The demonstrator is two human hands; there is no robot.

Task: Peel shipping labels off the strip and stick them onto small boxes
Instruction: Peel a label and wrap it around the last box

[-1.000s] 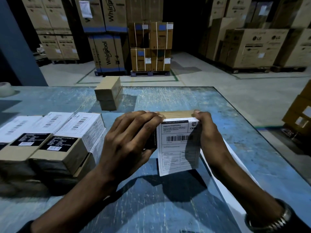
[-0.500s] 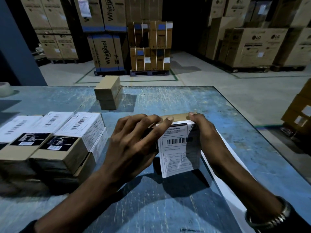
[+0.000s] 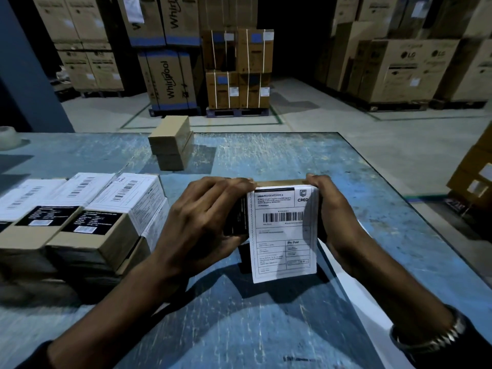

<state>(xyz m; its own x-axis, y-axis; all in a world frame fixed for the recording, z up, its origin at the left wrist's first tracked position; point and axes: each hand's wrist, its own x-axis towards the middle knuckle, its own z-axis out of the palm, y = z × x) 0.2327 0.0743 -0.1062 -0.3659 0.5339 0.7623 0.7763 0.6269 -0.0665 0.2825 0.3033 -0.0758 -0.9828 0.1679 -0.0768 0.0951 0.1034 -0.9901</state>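
Shipping label [image 3: 283,230] lies over the top of a small box [image 3: 279,182], held between both hands above the blue surface [image 3: 239,328], just right of centre. Its lower part hangs free past the box's near edge, not yet stuck down.

Left hand [image 3: 202,225]: fingers curled over the box's left side, tips at the label's upper left corner. Right hand [image 3: 335,222]: fingers curled round the right side, pinching label edge against cardboard.

Handling, as a judgement: label is thin paper, light and floppy, likely to crease or trap bubbles; adhesive probably grabs on contact, so best held by the edges and smoothed from the top down. Box looks light and stiff, easy to grip by the sides.

White backing strip [image 3: 343,278] runs under the right forearm. Labelled boxes [image 3: 106,219] are stacked at left; two plain boxes [image 3: 170,145] are stacked further back. Tape roll [image 3: 6,134] at far left edge.
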